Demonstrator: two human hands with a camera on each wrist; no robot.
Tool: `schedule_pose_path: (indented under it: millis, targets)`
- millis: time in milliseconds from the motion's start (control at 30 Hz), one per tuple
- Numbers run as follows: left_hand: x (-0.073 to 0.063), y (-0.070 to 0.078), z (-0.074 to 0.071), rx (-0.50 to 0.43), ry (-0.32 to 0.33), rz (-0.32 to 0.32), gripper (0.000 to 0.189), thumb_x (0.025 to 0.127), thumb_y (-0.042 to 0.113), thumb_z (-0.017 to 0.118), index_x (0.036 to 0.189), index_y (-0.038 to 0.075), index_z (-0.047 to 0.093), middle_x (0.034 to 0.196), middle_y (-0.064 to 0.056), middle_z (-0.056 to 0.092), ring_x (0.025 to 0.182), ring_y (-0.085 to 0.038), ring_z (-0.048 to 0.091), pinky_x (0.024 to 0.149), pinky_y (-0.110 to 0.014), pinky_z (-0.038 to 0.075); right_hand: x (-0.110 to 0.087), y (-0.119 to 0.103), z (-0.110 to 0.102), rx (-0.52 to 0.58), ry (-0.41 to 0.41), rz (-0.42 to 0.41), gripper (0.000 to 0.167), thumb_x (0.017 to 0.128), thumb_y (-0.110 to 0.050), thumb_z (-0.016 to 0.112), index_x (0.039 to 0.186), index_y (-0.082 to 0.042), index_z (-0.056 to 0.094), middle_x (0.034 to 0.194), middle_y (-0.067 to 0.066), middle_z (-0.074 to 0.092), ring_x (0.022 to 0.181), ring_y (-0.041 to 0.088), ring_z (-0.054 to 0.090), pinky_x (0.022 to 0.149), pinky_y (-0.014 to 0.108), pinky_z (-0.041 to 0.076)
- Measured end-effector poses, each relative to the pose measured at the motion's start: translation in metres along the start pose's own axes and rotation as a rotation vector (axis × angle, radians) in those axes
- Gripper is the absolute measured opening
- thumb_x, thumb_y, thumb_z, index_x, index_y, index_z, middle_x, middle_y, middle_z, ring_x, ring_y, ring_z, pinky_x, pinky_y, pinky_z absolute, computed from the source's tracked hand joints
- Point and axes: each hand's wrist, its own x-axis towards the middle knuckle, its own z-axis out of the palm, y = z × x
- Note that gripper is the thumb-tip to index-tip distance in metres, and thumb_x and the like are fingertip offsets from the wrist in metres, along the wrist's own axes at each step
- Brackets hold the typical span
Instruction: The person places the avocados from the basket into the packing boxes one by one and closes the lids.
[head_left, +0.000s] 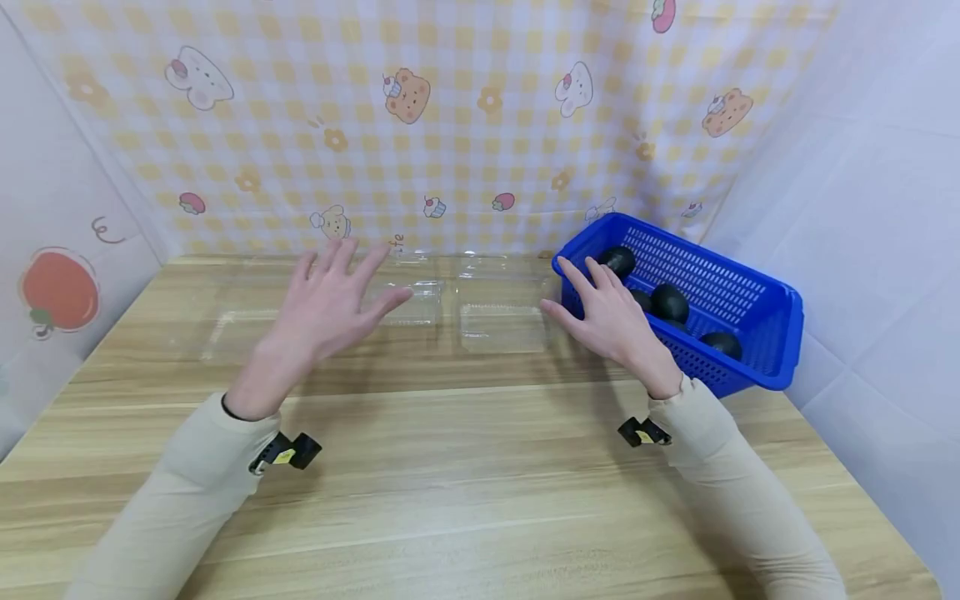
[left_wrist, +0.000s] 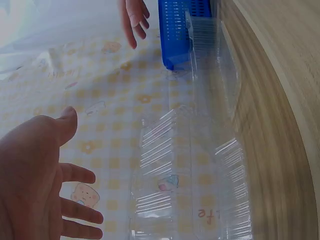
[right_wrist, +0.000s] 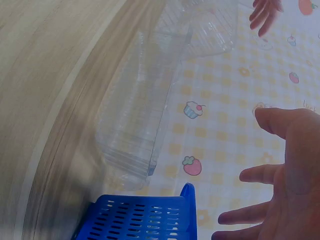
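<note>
Left hand (head_left: 322,304) first: it hovers above the table (head_left: 465,475), fingers and thumb spread apart, nothing in its grasp. Right hand (head_left: 611,312) is spread the same way, also holding nothing, near the left end of the blue basket (head_left: 791,333) — it overlaps the rim in the head view, but both wrist views show me a gap. At least four dark rounded items (head_left: 670,302) lie inside that basket. Clear plastic containers (head_left: 501,329) stand along the back of the table, between and beyond the hands; I can't count them surely through the plastic.

I read this as a moment between grips — no item picked up. From my seat, a next move would call for lowering the right fingers over the basket wall and curling them round one item, left hand steadying a container lightly.
</note>
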Motion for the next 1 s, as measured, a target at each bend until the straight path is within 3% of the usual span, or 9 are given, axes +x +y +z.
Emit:
schedule_pose_path:
  millis: [200,500,767,1000]
  targets:
    - [0.003,0.006,0.004,0.000,0.043,0.030,0.083,0.098,0.074,0.029,0.161,0.021,0.023,0.161,-0.024,0.023,0.149,-0.043,0.016,0.118,-0.064,0.008,-0.001,-0.001,0.002,0.030,0.048,-0.021,0.079,0.098,-0.064,0.050,0.159,-0.019,0.030,0.160,0.026,0.027,0.146,0.047,0.025,0.113,0.067,0.026]
    - [0.003,0.014,0.006,-0.033,0.071,0.048,0.080,0.100,0.070,0.031,0.160,0.017,0.025,0.159,-0.023,0.026,0.149,-0.041,0.017,0.118,-0.063,0.012,0.000,0.000,0.004,0.070,0.112,-0.042,0.077,0.098,-0.061,0.054,0.157,-0.015,0.035,0.154,0.023,0.039,0.142,0.042,0.035,0.112,0.062,0.032]
    - [0.005,0.022,0.008,-0.069,0.102,0.075,0.074,0.103,0.063,0.035,0.159,0.016,0.029,0.157,-0.022,0.032,0.145,-0.043,0.028,0.116,-0.064,0.018,-0.002,-0.001,0.004,0.104,0.158,-0.059,0.073,0.099,-0.057,0.055,0.154,-0.011,0.040,0.149,0.022,0.045,0.137,0.041,0.042,0.107,0.061,0.038]
    - [0.007,0.031,0.010,-0.092,0.106,0.109,0.065,0.106,0.055,0.038,0.154,0.011,0.037,0.154,-0.021,0.038,0.143,-0.043,0.032,0.115,-0.063,0.023,-0.002,-0.001,0.006,0.120,0.212,-0.106,0.064,0.100,-0.046,0.061,0.149,-0.007,0.046,0.142,0.022,0.051,0.130,0.041,0.049,0.103,0.059,0.043]
